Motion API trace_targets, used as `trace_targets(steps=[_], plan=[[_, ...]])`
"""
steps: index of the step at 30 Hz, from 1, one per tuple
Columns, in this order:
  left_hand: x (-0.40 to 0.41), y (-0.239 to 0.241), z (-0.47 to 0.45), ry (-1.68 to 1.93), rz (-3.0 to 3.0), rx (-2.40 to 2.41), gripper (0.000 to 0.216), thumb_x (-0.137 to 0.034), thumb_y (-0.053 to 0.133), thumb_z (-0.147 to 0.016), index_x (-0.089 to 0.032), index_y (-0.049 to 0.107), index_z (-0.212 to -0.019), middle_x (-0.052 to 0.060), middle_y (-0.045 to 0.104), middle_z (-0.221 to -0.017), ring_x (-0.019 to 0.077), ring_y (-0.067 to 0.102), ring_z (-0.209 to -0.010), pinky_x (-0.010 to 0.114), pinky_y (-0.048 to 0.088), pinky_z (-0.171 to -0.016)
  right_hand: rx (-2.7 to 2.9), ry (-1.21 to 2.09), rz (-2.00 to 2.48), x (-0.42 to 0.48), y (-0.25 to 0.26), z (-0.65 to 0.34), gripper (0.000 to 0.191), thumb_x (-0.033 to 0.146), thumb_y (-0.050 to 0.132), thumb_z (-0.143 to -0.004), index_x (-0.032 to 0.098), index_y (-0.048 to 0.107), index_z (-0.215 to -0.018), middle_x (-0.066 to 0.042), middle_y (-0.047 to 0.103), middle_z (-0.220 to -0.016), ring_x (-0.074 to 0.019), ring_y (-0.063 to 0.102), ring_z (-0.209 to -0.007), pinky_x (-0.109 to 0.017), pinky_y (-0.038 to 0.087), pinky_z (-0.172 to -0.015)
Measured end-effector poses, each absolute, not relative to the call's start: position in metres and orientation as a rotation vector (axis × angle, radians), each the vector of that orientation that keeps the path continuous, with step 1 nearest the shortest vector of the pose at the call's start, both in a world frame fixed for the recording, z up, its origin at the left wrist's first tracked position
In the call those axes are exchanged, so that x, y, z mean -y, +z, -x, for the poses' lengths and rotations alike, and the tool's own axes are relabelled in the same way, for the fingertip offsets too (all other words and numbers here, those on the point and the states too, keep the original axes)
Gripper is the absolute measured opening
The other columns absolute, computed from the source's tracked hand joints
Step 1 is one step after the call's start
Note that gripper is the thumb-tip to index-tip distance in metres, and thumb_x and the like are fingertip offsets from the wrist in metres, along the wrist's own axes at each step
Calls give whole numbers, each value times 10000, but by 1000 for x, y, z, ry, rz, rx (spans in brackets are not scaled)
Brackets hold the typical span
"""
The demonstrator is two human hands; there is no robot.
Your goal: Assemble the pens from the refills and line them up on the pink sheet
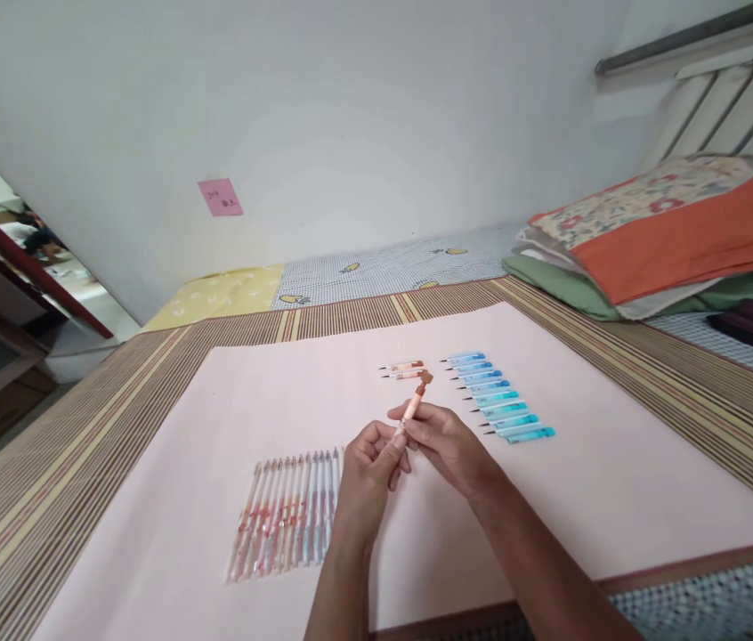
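Observation:
Both hands meet over the pale pink sheet [270,383]. My left hand [373,454] pinches the lower end of a small orange-and-white pencil [412,402], which tilts up and away with a brown end on top. The fingers of my right hand [447,436] close on the same pencil a little higher. Its lower tip is hidden by my fingers. Just beyond lie two similar orange pencils [407,367] with dark points facing left. To the right, a slanting column of blue and teal pencils [500,396] lies on the sheet.
Left of my hands lies a row of several slim clear pens [289,507], partly covered by my left arm. A striped mat [102,418] surrounds the sheet. Folded bedding [670,231] is piled at the right. A pink note [220,197] is stuck to the wall.

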State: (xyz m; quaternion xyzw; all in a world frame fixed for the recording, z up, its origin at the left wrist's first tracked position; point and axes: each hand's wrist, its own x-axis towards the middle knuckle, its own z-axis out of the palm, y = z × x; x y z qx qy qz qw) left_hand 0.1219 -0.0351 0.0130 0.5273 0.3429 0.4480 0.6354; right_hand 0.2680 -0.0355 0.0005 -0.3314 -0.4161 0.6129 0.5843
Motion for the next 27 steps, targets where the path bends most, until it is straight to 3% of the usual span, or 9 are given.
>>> trace_targets(steps=[3,6,12,23,27], plan=[[35,12,-122,1043,-1230,-803,299,-432,687,-873,-166,591,-775,-23,577,-598,72,381,-492,217,285,-497,917,1398,783,33,-2,-264,217,347,798,-787,166,707,-860,18,552,-672,-123,491,-604,-282,420,-588],[36,12,-123,1077,-1248,-831,288,-417,712,-855,-169,594,-770,-9,602,-615,93,449,-539,221,347,-532,874,1436,733,32,-3,-259,252,334,812,-763,190,608,-737,43,518,-615,-115,469,-512,-279,405,-512],[34,12,-123,998,-1198,-741,301,-433,666,-883,-168,579,-772,1,613,-589,86,427,-481,226,322,-503,952,1471,730,35,-1,-269,320,387,777,-808,172,712,-1036,19,556,-707,-121,508,-618,-274,442,-592],[41,13,-127,1199,-1451,-1124,280,-430,672,-884,-190,623,-747,6,641,-690,137,544,-635,264,413,-628,899,1318,819,31,-4,-251,238,380,793,-780,171,703,-848,20,555,-640,-138,507,-585,-281,439,-532],[39,13,-127,1136,-1348,-980,296,-469,682,-866,-187,629,-790,19,662,-698,151,562,-642,276,433,-646,891,1300,873,31,-1,-256,266,416,793,-776,174,687,-797,24,544,-629,-124,480,-550,-270,406,-513]])
